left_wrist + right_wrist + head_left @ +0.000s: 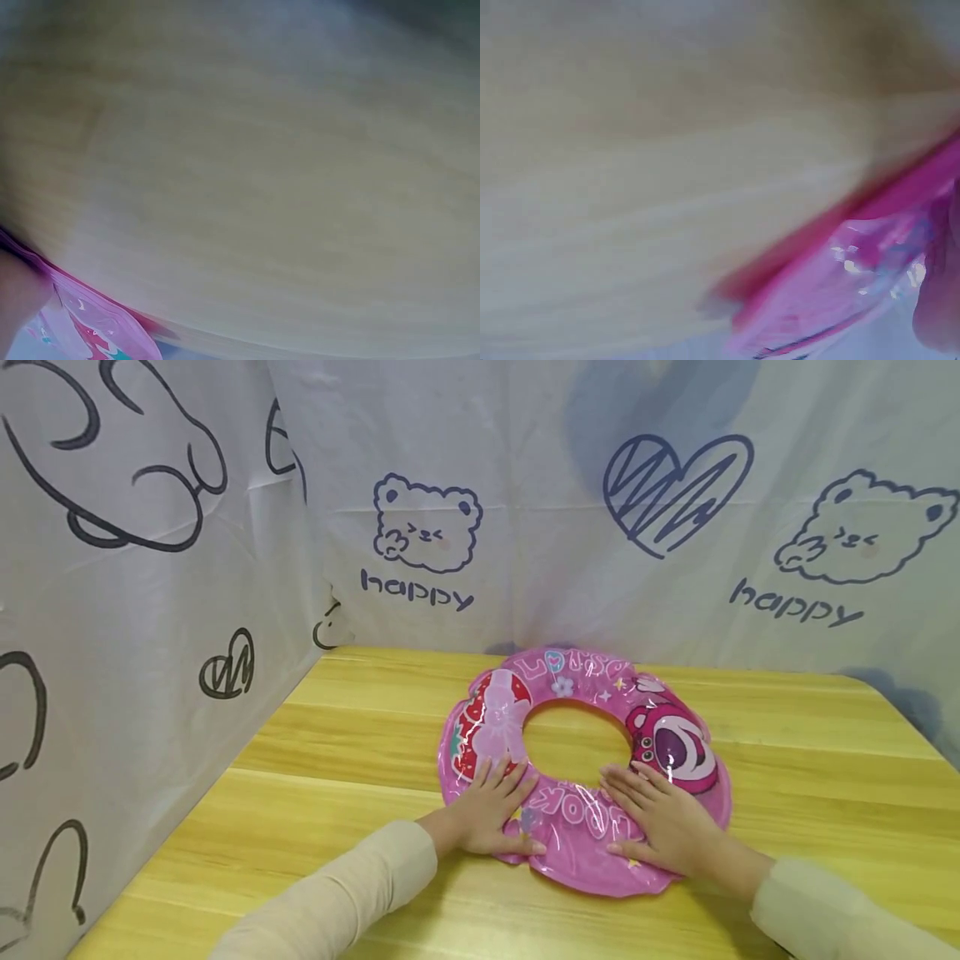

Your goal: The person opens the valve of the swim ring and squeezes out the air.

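A pink inflatable swim ring [581, 860] lies on the table with puckered edges, printed with a strawberry and bow on the left and a bear face on the right. My left hand [491, 814] rests on its near left part, fingers spread and thumb pointing right. On the near right part lies my right hand [667, 827], its fingers extended toward the ring's hole. In the left wrist view, the ring's edge [97, 315] and a bit of the left hand [19, 292] fill the lower left corner. The right wrist view catches the shiny vinyl [840, 277] beside the right hand [941, 300].
The wood-grain table [300, 768] extends to both sides of the ring. White cloth [540, 552] with drawn bears, hearts and the word "happy" hangs behind it, close to the ring's far edge. More cloth [150, 618] hangs along the left side.
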A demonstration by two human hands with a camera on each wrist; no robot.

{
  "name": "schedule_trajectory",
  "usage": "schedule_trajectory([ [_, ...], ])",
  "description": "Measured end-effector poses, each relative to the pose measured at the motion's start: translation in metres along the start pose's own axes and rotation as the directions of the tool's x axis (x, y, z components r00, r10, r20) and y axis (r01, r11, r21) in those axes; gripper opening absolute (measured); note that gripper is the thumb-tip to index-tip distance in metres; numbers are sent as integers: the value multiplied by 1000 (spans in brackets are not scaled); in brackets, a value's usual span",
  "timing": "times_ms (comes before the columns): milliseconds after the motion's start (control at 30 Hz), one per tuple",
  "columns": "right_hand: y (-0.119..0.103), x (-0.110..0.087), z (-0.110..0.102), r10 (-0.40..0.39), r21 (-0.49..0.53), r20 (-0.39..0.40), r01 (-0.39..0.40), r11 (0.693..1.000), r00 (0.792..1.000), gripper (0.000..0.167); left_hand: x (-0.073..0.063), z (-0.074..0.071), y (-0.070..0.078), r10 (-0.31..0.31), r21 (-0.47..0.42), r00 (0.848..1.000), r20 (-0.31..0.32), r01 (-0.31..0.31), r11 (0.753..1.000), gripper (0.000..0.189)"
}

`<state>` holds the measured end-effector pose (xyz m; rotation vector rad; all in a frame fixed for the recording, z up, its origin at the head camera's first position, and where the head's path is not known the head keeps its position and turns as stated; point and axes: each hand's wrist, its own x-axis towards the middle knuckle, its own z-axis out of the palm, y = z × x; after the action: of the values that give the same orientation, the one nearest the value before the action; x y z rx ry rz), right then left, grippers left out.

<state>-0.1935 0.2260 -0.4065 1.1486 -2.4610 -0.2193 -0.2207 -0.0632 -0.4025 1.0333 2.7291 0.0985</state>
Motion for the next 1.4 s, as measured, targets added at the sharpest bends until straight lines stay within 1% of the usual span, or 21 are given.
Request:
schedule_trajectory([
  [33, -1, 1, 0, -19, 1, -29, 19, 1000, 999, 77, 0, 0, 0, 0, 1, 1000, 2, 0, 1000, 94],
  [133, -6, 2, -1, -20, 99, -32, 23, 995, 999, 70, 0, 2, -1, -1, 4, 1000, 8, 1, 1000, 93],
  [200, -12, 2, -2, 19, 196, 4, -20, 980, 1000, 68, 0, 2, -1, -3, 7, 1000, 9, 3, 1000, 92],
  [267, -18, 4, -4, 62, 263, 44, -71, 962, 997, 66, 0, 3, -2, -4, 10, 1000, 6, 4, 1000, 92],
  [367, -25, 5, -6, 113, 339, 112, -144, 930, 987, 68, -1, 3, -2, -2, 11, 1000, 1, 2, 1000, 90],
  [467, -28, 7, -6, 135, 384, 176, -194, 903, 975, 71, -2, 2, -3, 7, 7, 1000, 2, -7, 1000, 89],
  [533, -29, 8, -6, 138, 385, 208, -211, 899, 968, 73, -2, 1, -3, 10, 7, 1000, 3, -10, 1000, 89],
  [600, -30, 9, -6, 136, 366, 223, -212, 906, 965, 73, -2, 1, -3, 10, 6, 1000, 3, -10, 1000, 89],
  [700, -31, 10, -5, 134, 327, 225, -205, 923, 965, 74, -1, 0, -3, 2, 10, 1000, 7, -3, 1000, 90],
  [867, -32, 11, -4, 148, 282, 231, -212, 936, 962, 76, -1, -1, -1, 2, 14, 1000, 11, -2, 1000, 91],
  [933, -32, 11, -5, 137, 236, 216, -188, 953, 967, 78, -1, -1, -1, 1, 15, 1000, 13, -1, 1000, 91],
  [1000, -33, 13, -6, 111, 164, 183, -142, 976, 977, 79, 0, 0, -1, -1, 21, 1000, 16, 1, 1000, 91],
  [1067, -33, 15, -8, 84, 107, 148, -100, 989, 985, 81, 1, 1, -1, 0, 28, 1000, 15, 0, 1000, 90],
  [1100, -33, 16, -9, 77, 106, 140, -92, 990, 987, 81, 1, 1, -1, 2, 32, 1000, 11, -2, 999, 90],
  [1133, -34, 18, -11, 75, 131, 140, -94, 987, 987, 79, 1, 2, -2, 3, 38, 1000, 11, -3, 999, 90],
  [1167, -35, 20, -13, 79, 177, 152, -106, 978, 985, 77, 2, 2, -2, 3, 42, 1000, 11, -4, 999, 90],
  [1200, -36, 22, -14, 89, 241, 171, -129, 962, 981, 75, 2, 2, -2, 3, 46, 1000, 10, -3, 999, 90],
  [1233, -38, 24, -15, 106, 307, 194, -163, 938, 975, 73, 2, 3, -2, 2, 48, 1000, 8, -3, 999, 90],
  [1300, -43, 27, -16, 149, 417, 241, -241, 877, 959, 70, 3, 3, -3, 0, 48, 1000, 7, -1, 999, 90],
  [1367, -47, 31, -15, 192, 469, 276, -307, 828, 942, 69, 3, 4, -3, -1, 47, 1000, 8, 0, 999, 90],
  [1400, -49, 33, -14, 214, 474, 284, -331, 816, 934, 69, 4, 5, -4, 0, 47, 1000, 6, 0, 999, 90],
])
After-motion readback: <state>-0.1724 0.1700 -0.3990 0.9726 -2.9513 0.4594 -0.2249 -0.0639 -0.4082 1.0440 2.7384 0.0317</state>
